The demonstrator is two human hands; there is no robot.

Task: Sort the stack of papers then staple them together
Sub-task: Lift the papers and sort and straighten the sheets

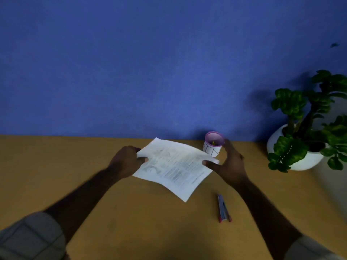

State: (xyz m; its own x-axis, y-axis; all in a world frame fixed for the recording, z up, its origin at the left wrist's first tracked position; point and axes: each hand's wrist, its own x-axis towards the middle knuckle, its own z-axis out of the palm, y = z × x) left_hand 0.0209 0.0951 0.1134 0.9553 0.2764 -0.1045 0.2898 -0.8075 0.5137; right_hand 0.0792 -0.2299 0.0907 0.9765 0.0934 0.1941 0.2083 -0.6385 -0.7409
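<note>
Papers [174,168], light and floppy, are pinched at opposite edges by left hand [125,160] and right hand [230,166]; sagging is likely.

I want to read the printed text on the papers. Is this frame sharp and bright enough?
Head view: dim, with motion blur softening the papers and both hands, left hand and right hand; the print shows only as grey smears. The plant casts a dark shadow on the blue wall.
</note>
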